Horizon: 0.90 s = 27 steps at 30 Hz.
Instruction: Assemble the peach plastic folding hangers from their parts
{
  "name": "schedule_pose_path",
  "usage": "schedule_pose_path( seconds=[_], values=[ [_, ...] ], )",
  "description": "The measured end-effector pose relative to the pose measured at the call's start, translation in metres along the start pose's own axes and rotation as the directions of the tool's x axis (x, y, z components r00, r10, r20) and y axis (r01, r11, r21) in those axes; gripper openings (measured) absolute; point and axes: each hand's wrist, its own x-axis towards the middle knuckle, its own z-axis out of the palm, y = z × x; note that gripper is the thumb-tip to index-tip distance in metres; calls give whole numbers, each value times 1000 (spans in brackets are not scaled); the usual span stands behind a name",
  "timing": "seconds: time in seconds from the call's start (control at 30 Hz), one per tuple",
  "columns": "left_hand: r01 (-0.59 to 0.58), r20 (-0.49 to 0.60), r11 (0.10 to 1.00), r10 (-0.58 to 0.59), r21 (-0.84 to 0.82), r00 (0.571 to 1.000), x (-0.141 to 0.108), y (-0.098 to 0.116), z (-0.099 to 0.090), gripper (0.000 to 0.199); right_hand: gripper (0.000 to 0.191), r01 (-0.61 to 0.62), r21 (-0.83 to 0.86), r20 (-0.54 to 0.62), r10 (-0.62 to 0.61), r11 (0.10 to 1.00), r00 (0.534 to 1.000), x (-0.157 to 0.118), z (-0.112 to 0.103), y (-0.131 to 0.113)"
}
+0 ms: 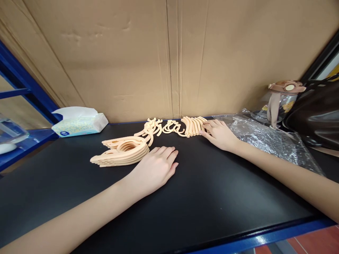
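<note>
My left hand (159,165) lies palm down on the black tabletop, fingers stretched out and holding nothing visible. Just to its left is a stack of beige curved plastic pieces (122,155) that look like clothes hanger arms. My right hand (221,134) reaches to the right end of a row of similar curved pieces (192,126). Its fingertips touch the end pieces, with thumb and fingers apart; the contact under the fingers is partly hidden. Between the two groups lie loose beige hooks (171,127) and a small heap of hook-shaped pieces (152,127).
A tissue pack (79,123) sits at the back left. Crumpled clear plastic (254,134) covers the right side, with a strapped drink bottle (283,100) and a dark bag (317,116) behind. Cardboard (119,63) walls the back; a blue edge (254,238) borders the front.
</note>
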Motion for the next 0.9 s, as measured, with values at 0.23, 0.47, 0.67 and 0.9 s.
schedule_pose_path(
  seconds=[0.23, 0.47, 0.67, 0.9],
  values=[
    [8, -9, 1000, -8, -20, 1000, 1, 0, -1, 30, 53, -24, -123, -79, 14, 992, 997, 1, -3, 2],
    [5, 3, 1000, -5, 2, 1000, 0, 0, -1, 31, 37, -170, -307, -56, 161, 936, 985, 1, -6, 10],
    [-1, 4, 1000, 1, 17, 1000, 0, 0, -1, 32, 29, -243, -317, -60, 236, 917, 970, 3, -10, 15],
    [-4, 7, 1000, 4, 23, 1000, 0, 1, -2, 31, 32, -282, -192, -212, 241, 940, 947, 3, -34, 8]
  ],
)
